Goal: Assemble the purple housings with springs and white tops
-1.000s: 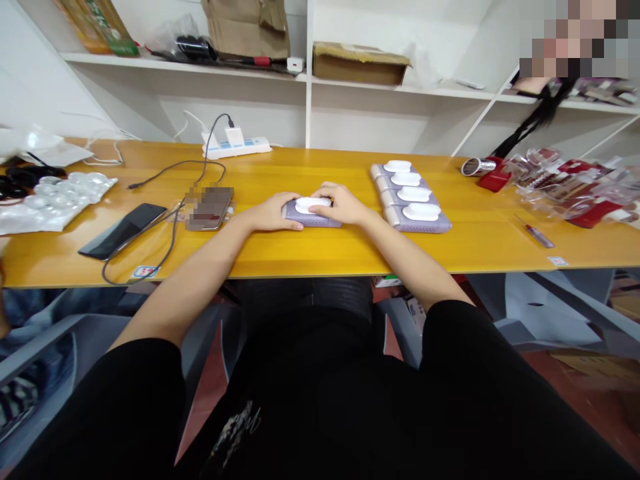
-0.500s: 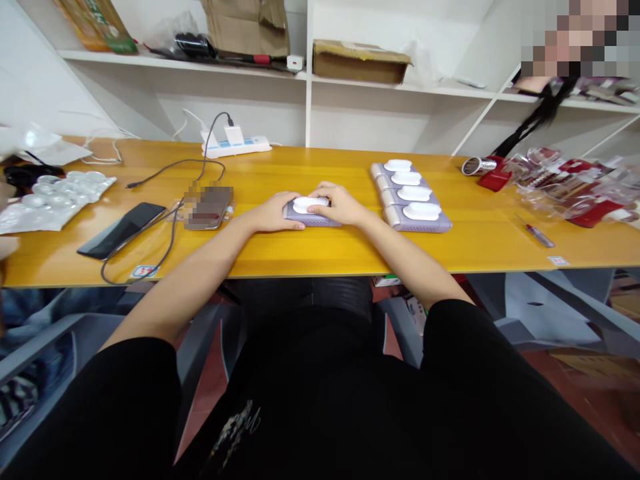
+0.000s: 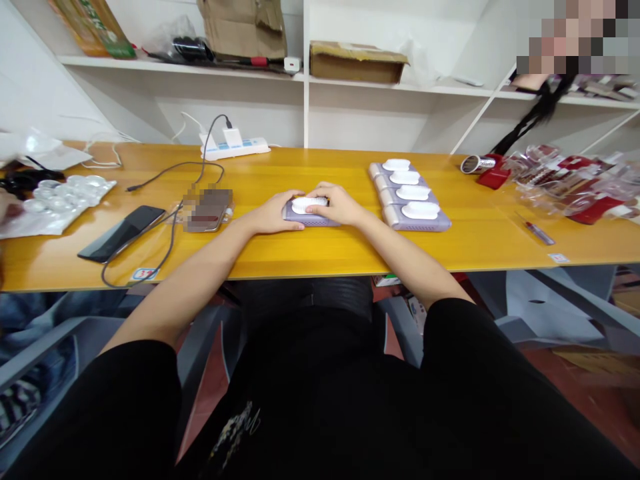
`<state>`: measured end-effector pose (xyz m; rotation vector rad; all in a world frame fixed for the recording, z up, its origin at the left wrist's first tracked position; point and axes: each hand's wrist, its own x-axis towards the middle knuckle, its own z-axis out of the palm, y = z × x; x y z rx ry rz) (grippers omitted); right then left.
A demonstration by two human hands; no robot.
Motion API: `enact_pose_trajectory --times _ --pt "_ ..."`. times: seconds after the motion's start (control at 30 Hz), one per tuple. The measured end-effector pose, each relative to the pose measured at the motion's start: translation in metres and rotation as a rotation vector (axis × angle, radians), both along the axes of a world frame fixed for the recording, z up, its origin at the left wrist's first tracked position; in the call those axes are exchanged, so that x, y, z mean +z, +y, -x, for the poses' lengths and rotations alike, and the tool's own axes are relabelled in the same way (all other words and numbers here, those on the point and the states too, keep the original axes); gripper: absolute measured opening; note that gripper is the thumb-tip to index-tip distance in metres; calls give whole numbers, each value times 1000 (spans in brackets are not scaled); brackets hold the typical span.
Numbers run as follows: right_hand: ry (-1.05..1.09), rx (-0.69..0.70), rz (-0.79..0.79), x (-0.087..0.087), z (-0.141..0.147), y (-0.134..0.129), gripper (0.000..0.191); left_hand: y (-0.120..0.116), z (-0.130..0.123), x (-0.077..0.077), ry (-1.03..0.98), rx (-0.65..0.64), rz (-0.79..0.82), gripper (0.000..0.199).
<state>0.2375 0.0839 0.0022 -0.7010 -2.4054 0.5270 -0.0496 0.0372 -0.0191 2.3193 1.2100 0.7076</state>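
Observation:
On the yellow table (image 3: pixel 270 257), a purple device (image 3: pixel 323 221) with a white oval piece (image 3: pixel 301 205) on top lies in front of me. My left hand (image 3: pixel 277 212) wraps round the device's left end, thumb along its front edge. From the right, my right hand (image 3: pixel 336 204) grips the white piece, its thumb on the near side and its fingers over the top. Several like purple devices (image 3: pixel 440 223) stand in a row to the right, each topped by a white oval piece (image 3: pixel 421 211).
A phone (image 3: pixel 121 233), a dark cable (image 3: pixel 173 233) and a power strip (image 3: pixel 240 148) are on the left. A thin screwdriver-like tool (image 3: pixel 539 232) and red and clear packages (image 3: pixel 575 180) lie right. Shelves (image 3: pixel 370 113) rise behind. Part of another person's hand (image 3: pixel 7 205) shows far left.
The view has shifted slightly. At the far left, the other person's hand has moved onto the clear bubbled packaging. My hands hold nearly the same pose.

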Motion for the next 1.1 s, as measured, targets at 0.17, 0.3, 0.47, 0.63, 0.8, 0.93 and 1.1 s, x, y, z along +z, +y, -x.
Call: enact_pose_trajectory --times 0.17,0.3,0.47,0.63,0.8,0.93,1.1 --pt "23 -6 0 0 -2 1 50 2 -1 -3 -63 -13 -14 129" --pt "23 -27 -30 1 -3 3 53 5 -3 -5 -85 29 -47 132" --pt "-2 -111 -83 0 -6 7 43 9 -4 -9 -99 100 -70 141" --pt "-101 -265 -151 6 -8 8 41 13 -1 -16 -183 124 -5 135" --pt "-320 -487 -258 27 -2 21 42 14 0 -15 -169 155 11 116" --pt "-501 -610 -217 50 7 53 48 11 -2 -13 -161 154 4 107" --pt "-607 -730 -138 67 15 103 54 8 -4 -14 -116 135 25 99"
